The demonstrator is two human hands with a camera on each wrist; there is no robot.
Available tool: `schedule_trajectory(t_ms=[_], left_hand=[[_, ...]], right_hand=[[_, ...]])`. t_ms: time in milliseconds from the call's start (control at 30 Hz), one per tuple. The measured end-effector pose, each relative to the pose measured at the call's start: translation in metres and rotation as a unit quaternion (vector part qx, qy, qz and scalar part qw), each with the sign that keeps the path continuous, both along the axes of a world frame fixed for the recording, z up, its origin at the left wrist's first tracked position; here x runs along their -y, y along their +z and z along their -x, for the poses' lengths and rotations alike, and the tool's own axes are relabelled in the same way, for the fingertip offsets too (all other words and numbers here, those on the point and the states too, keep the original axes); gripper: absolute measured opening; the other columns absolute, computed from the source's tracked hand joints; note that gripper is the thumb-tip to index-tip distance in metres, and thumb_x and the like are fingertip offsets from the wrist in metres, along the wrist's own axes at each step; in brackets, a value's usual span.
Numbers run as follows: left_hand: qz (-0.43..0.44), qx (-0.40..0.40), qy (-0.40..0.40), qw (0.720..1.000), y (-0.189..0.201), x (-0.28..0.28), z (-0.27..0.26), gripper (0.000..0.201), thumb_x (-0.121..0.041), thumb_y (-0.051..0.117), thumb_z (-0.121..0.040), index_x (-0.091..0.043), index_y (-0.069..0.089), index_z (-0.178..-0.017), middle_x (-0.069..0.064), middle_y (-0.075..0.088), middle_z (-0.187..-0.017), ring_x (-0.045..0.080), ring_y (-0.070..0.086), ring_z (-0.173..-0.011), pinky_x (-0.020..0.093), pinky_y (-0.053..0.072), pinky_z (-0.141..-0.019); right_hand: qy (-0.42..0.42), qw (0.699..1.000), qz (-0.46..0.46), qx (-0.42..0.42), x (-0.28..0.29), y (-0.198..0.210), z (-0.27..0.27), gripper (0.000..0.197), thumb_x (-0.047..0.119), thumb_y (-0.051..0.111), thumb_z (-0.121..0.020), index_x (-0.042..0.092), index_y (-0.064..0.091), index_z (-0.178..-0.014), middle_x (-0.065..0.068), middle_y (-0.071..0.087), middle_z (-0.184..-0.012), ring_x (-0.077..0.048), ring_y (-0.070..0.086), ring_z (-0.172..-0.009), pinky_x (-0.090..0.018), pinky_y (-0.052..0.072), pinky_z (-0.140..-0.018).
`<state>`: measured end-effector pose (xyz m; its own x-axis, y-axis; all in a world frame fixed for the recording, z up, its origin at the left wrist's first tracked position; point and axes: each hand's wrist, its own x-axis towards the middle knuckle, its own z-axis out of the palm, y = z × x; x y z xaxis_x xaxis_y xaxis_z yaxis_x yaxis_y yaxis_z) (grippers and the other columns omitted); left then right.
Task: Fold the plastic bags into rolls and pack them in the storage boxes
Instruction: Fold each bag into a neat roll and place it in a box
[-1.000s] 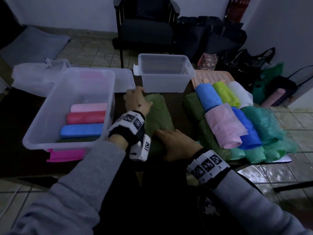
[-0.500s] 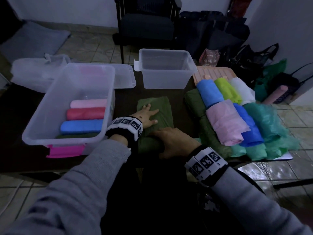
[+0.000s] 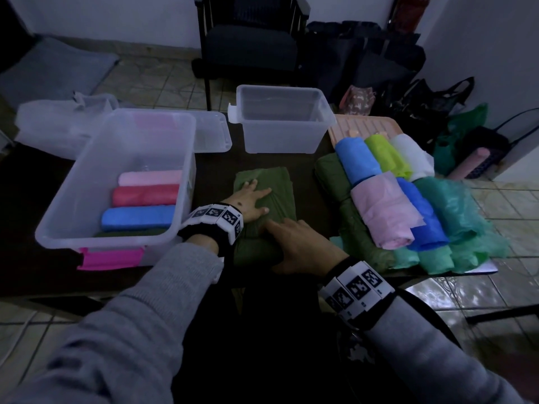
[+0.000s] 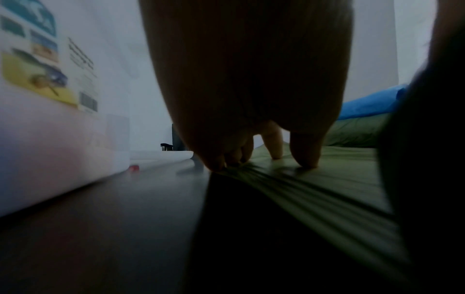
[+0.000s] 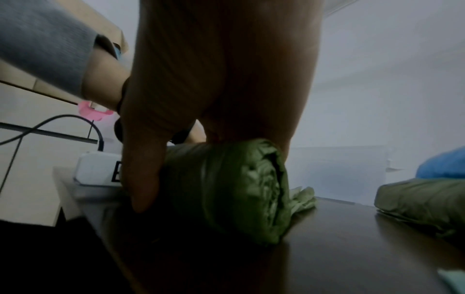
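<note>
A dark green plastic bag (image 3: 274, 185) lies on the dark table. Its near end is rolled up (image 5: 239, 189). My left hand (image 3: 253, 198) presses flat on the unrolled part, fingers spread, fingertips (image 4: 304, 157) on the plastic. My right hand (image 3: 297, 243) grips the roll, thumb (image 5: 141, 179) on the near side and fingers over the top. Left of the bag, the clear storage box (image 3: 73, 193) holds pink (image 3: 150, 177), red (image 3: 145, 195), blue (image 3: 137, 218) and dark green rolls. A second clear box (image 3: 280, 138) stands behind the bag with nothing in it.
A pile of bags (image 3: 385, 211) in blue, pink, green and white fills the right of the table, on a peach tray (image 3: 361, 125). A clear lid (image 3: 210, 132) and a loose clear bag (image 3: 58, 123) lie at the back left. A chair (image 3: 250, 45) and dark bags (image 3: 408, 83) stand beyond.
My left hand has slid from the bag's far left corner back to its middle and now lies flat there. The right hand has stayed on the rolled near end.
</note>
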<state>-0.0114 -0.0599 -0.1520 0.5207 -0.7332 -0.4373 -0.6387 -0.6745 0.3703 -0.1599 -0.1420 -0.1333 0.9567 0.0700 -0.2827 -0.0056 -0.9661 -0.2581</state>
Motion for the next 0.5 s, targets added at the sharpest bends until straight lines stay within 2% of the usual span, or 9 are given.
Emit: schedule_trajectory(t_ms=[100,200,267,300,367,433,500], left_hand=[[0.015,-0.007,0.012,1.000,-0.003,-0.003,0.002,0.063,-0.035,0.042,-0.098,-0.027,0.008,-0.151,0.009,-0.008,-0.158,0.025,-0.006,-0.146,0.041,0.004,-0.117],[0.059,-0.030,0.055,0.996,0.001,-0.004,0.005,0.083,-0.034,0.053,-0.093,-0.023,-0.006,-0.150,0.013,0.002,-0.158,0.028,0.010,-0.145,0.040,0.015,-0.117],[0.074,-0.024,0.087,0.993,0.005,-0.003,0.008,0.091,-0.034,0.058,-0.090,-0.019,-0.008,-0.150,0.014,0.007,-0.158,0.030,0.015,-0.144,0.042,0.017,-0.117],[0.073,-0.006,0.094,0.993,0.006,-0.003,0.010,0.089,-0.034,0.059,-0.090,-0.018,-0.004,-0.151,0.012,0.006,-0.158,0.029,0.011,-0.145,0.044,0.013,-0.117],[0.084,0.039,0.104,0.990,0.007,-0.005,0.013,0.073,-0.031,0.058,-0.091,-0.018,0.017,-0.149,0.008,0.007,-0.158,0.027,0.008,-0.146,0.045,0.008,-0.117],[0.126,0.059,0.124,0.982,0.010,-0.012,0.015,0.049,-0.028,0.059,-0.090,-0.018,0.045,-0.136,0.007,0.025,-0.151,0.027,0.026,-0.140,0.040,0.020,-0.114],[0.171,0.059,0.139,0.974,0.018,-0.020,0.019,0.029,-0.022,0.062,-0.089,-0.016,0.062,-0.117,0.007,0.047,-0.135,0.025,0.047,-0.124,0.032,0.035,-0.105]], right_hand=[[-0.019,0.998,-0.053,-0.012,-0.001,-0.001,0.003,0.056,0.032,0.072,-0.078,0.014,0.046,-0.124,-0.008,0.052,-0.122,-0.025,0.049,-0.112,-0.036,0.038,-0.091],[-0.033,0.994,-0.102,-0.025,0.004,0.002,0.001,0.062,0.029,0.075,-0.077,0.013,0.048,-0.131,-0.009,0.044,-0.123,-0.025,0.048,-0.112,-0.033,0.040,-0.093],[-0.025,0.994,-0.101,-0.036,0.007,0.004,-0.003,0.068,0.031,0.076,-0.076,0.016,0.046,-0.136,-0.008,0.044,-0.127,-0.023,0.046,-0.116,-0.032,0.039,-0.096],[-0.026,0.993,-0.107,-0.036,0.010,0.004,-0.004,0.071,0.032,0.077,-0.075,0.016,0.044,-0.137,-0.007,0.046,-0.128,-0.023,0.047,-0.117,-0.032,0.040,-0.097],[-0.057,0.987,-0.146,-0.039,0.014,0.006,-0.006,0.077,0.030,0.079,-0.073,0.015,0.038,-0.136,-0.004,0.050,-0.129,-0.020,0.050,-0.117,-0.026,0.040,-0.093],[-0.073,0.984,-0.153,-0.045,0.017,0.008,-0.008,0.070,0.031,0.080,-0.072,0.014,0.040,-0.127,-0.004,0.052,-0.125,-0.020,0.052,-0.113,-0.023,0.039,-0.086],[-0.075,0.985,-0.144,-0.054,0.020,0.009,-0.011,0.062,0.033,0.079,-0.073,0.014,0.046,-0.122,-0.004,0.053,-0.123,-0.020,0.052,-0.111,-0.021,0.037,-0.082]])
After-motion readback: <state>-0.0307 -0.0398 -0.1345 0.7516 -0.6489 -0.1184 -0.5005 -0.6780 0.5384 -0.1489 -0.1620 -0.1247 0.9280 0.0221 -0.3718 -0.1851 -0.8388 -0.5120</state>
